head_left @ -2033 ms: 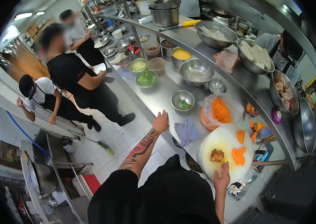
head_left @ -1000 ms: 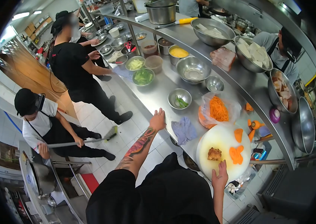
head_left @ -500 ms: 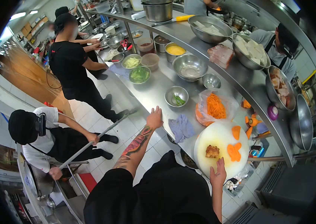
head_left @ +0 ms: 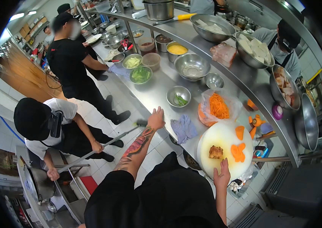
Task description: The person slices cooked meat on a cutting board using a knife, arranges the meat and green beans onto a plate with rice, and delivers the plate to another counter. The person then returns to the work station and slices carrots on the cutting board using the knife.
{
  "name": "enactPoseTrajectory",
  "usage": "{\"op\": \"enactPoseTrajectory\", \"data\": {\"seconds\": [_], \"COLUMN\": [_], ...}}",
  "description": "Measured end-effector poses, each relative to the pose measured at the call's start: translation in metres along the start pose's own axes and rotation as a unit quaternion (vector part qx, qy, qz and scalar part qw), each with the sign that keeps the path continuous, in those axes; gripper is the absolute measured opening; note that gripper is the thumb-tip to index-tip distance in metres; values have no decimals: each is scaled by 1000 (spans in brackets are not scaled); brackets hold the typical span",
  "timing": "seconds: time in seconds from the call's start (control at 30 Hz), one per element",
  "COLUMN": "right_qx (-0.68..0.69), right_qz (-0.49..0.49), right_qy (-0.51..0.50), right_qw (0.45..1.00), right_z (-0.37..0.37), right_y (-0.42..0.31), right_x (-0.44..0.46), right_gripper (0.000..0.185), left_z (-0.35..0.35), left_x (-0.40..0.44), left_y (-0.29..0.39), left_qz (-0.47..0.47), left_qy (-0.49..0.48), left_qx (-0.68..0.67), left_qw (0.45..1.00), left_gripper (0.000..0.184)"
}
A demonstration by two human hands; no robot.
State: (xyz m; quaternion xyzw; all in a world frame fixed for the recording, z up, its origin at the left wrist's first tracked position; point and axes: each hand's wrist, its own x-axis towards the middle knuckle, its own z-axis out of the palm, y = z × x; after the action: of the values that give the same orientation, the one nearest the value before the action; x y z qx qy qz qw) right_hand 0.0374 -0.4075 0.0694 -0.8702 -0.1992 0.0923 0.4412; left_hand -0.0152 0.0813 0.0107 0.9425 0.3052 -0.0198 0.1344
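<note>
My left hand rests on the edge of the steel counter, fingers stretched and holding nothing. On the near edge of the round white cutting board lies my right hand, open, with thumb and fingers apart. Just beyond its fingertips sits a browned chunk of cooked meat. Carrot slices lie to the right of the meat, and another carrot piece is farther back on the board. A crumpled blue cloth is between my two hands, left of the board.
Behind the board stands a plastic bag of shredded carrot. A bowl of green pieces and several other bowls line the counter. Meat and bowls fill the overhead shelf. At left, a person in white holds a long-handled broom.
The person with the broom has leaned closer, and the broom head has shifted right and down toward my left forearm. My hands have stayed almost in place.
</note>
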Motion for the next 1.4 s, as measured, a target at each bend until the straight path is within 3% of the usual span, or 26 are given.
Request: {"op": "enactPoseTrajectory", "data": {"seconds": [0.07, 0.13, 0.17, 0.2, 0.23, 0.27, 0.33, 0.4, 0.53, 0.67, 1.0, 1.2, 1.27, 1.3, 1.33, 1.4], "right_qx": [7, 10, 14, 13, 13, 15, 28, 41, -10, -17, -57, 2, 12, 20, 21, 31], "right_qz": [0, 3, 6, 7, 8, 9, 19, 32, 19, 21, 30, 40, 36, 35, 38, 62], "right_qy": [0, -1, -5, -4, -8, -11, -6, 1, 5, 9, -1, -6, 1, 1, 6, -5], "right_qw": [1000, 1000, 1000, 1000, 1000, 1000, 999, 999, 1000, 1000, 998, 999, 999, 999, 999, 998], "right_z": [-1, -1, -1, -2, -3, -3, -2, 0, -1, -1, 1, 3, 4, 4, 4, 1], "right_y": [2, 2, 2, 1, 0, -1, -3, -3, -17, -25, -28, -21, -10, -13, -18, -26], "right_x": [1, 1, 0, 0, 0, 0, 1, 0, -1, -2, -1, -6, -5, -5, -5, -3], "right_gripper": [80, 80, 80, 80, 81, 81, 80, 80, 78, 77, 75, 72, 70, 68, 68, 66], "left_z": [-20, -28, -6, -13, -14, -85, -147, -194, -263, -271, -247, -246, -252, -250, -250, -254], "left_x": [7, 32, 60, 86, 108, 97, 112, 123, 105, 90, 110, 115, 123, 135, 153, 177], "left_y": [-7, -46, -90, -132, -161, -153, -183, -201, -197, -186, -226, -255, -266, -281, -296, -307], "left_qz": [8, -22, -22, 56, -27, -46, -41, -23, -4, -26, -92, -132, -167, -161, -157, -197], "left_qy": [-74, -37, 24, 75, 176, 194, 294, 390, 434, 438, 402, 369, 353, 345, 341, 329], "left_qx": [-6, -150, -231, -239, -362, -378, -489, -575, -622, -643, -654, -663, -696, -691, -692, -730], "left_qw": [997, 988, 972, 966, 915, 904, 820, 719, 651, 628, 634, 637, 603, 614, 616, 565], "left_gripper": [82, 48, 42, 39, 32, 30, 19, 19, 17, 19, 20, 24, 30, 50, 50, 64]}}
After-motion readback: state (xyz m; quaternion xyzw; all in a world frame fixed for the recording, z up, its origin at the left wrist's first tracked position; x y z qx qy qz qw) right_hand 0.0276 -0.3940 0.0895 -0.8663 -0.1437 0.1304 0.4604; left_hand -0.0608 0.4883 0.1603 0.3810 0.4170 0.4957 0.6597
